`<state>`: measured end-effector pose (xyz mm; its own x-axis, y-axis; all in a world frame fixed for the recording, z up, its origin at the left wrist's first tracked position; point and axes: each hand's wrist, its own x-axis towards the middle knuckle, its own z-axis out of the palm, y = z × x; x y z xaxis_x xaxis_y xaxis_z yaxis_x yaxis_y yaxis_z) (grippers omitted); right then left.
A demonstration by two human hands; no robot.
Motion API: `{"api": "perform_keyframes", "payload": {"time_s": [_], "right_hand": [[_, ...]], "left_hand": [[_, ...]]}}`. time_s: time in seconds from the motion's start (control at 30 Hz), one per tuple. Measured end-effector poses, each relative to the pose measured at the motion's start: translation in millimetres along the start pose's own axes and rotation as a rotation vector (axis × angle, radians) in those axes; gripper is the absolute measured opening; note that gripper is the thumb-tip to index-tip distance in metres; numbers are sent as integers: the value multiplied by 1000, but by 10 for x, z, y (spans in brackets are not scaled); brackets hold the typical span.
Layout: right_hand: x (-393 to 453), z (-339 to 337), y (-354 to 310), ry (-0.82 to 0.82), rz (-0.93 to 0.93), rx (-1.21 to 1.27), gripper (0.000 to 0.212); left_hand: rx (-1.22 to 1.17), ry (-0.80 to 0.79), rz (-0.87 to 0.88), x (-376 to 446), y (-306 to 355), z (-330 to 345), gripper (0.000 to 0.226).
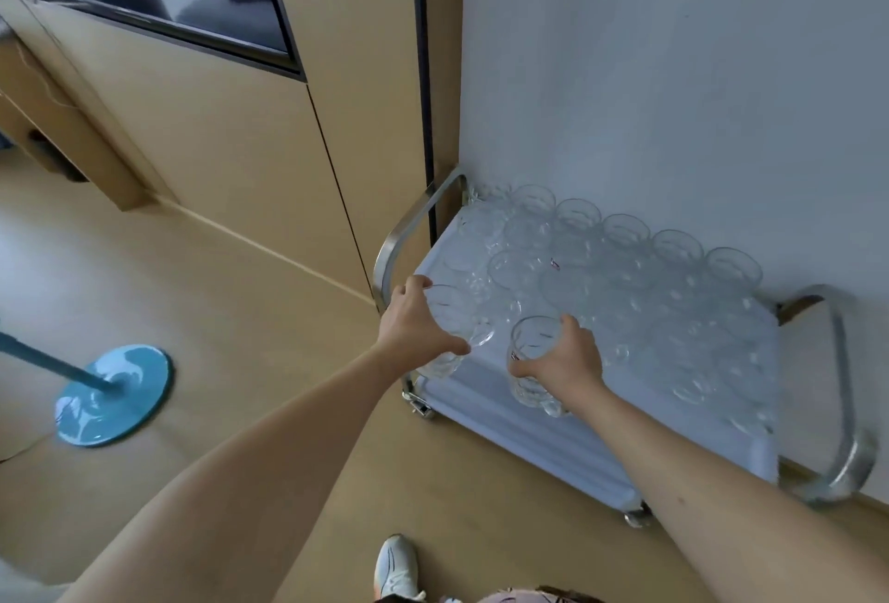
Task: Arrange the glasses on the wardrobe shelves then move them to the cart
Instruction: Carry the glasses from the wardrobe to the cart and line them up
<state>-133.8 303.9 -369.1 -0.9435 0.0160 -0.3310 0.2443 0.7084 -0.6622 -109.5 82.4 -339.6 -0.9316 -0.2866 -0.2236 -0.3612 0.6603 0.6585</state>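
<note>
head view: left hand fingers wrap one glass, right hand fingers wrap another glass, cart below.

Both arms outstretched, hands (left, right) curled, gripping

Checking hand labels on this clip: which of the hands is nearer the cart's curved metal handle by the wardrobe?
Left. The left hand grips a glass right beside that handle, at the cart's left end. The right hand holds another glass farther along the front edge, toward the middle.
</note>
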Motion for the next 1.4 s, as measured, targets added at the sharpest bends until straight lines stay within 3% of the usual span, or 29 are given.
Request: {"api": "perform_keyframes", "payload": {"time_s": [0.13,0.3,0.57,0.97,1.4], "right_hand": [[33,212,-102,30,77,43,114],[33,409,-180,82,144,50,121],[133,569,-151,95,199,65,121],[523,737,-42,50,106,99,117],[631,852,-88,63,74,84,115]], "left_hand": [[18,-84,45,234,-162,-89,112],[53,-188,112,463,-281,-131,110],[111,-327,161,715,-347,-36,108],[248,-336,166,1055,-413,65,112],[235,-475,230,1402,-501,27,109]]}}
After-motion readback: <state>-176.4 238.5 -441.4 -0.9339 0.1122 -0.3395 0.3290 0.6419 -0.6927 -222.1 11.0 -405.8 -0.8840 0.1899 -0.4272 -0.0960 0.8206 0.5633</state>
